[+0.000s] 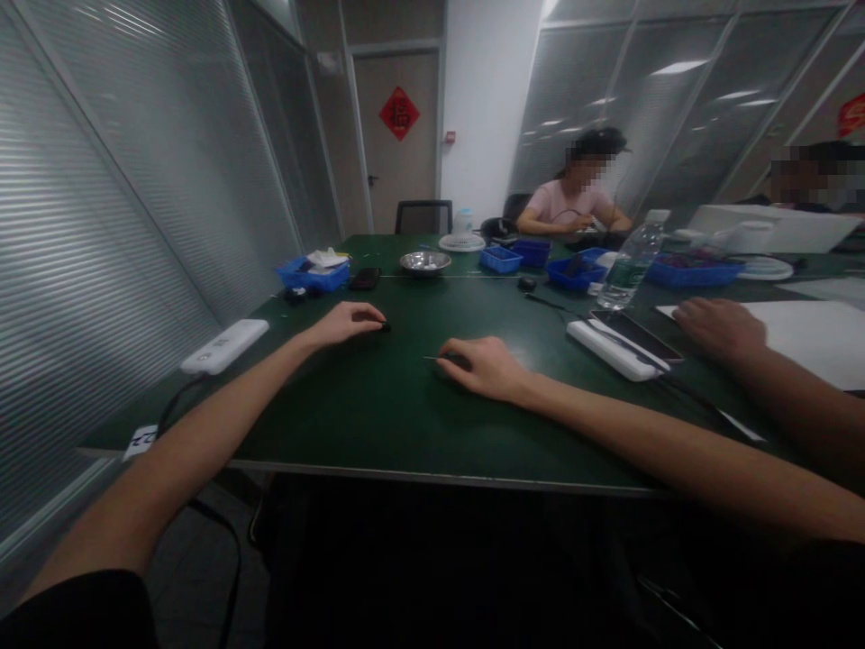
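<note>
My left hand point(348, 323) is over the green table point(351, 406), its thumb and fingers pinched on a small black piece point(385, 326) too small to name. Lower and to the right, my right hand point(483, 365) rests near the tabletop with its fingers closed on a thin pin-like piece point(430, 358) that points left toward the other hand. A gap of bare green surface lies between the two hands. Behind them stands a shiny metal bowl point(424, 262) with a few pale bits inside.
White power banks lie at left point(226, 346) and right point(616, 350), with cables. Blue baskets point(312, 274), a water bottle point(632, 261) and a phone point(636, 335) are about. A neighbour's hand point(722, 326) rests on white paper at right; another person point(574, 203) sits at the back.
</note>
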A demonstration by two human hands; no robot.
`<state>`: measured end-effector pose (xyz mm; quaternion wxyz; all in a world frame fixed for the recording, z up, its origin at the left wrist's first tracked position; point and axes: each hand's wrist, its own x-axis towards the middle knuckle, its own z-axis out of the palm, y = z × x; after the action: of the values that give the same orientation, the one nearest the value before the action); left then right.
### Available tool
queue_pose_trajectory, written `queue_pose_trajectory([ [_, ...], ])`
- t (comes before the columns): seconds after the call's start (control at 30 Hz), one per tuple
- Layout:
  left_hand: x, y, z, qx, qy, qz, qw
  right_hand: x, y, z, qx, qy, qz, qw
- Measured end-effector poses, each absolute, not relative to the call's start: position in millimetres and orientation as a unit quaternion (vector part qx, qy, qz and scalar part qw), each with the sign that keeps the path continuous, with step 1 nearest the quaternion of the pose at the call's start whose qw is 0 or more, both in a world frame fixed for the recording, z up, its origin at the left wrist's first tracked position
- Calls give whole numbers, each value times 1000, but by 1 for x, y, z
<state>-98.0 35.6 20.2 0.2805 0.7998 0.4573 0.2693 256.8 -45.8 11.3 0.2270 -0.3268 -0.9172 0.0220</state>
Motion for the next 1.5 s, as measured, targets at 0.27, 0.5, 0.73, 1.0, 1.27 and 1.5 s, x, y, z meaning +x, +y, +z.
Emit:
queue_pose_trajectory([
  [0.27, -30, -7, 17, 866, 314, 192, 338, 256, -46, 12, -339, -914, 15, 223],
  [0.5, -34, -5, 13, 875, 307, 185, 326, 256, -46, 13, -335, -916, 22, 217],
  [0.73, -33, -6, 13, 869, 312, 183, 336, 256, -47, 13, -338, -916, 14, 216],
  [1.0, -30, -11, 12, 860, 318, 201, 344, 257, -45, 11, -318, -924, 25, 210],
  [1.27, -18, -22, 14, 867, 305, 200, 341, 255, -46, 13, -288, -937, 23, 195],
  [1.5, -13, -26, 14, 872, 299, 204, 329, 255, -46, 13, -275, -942, 31, 189],
])
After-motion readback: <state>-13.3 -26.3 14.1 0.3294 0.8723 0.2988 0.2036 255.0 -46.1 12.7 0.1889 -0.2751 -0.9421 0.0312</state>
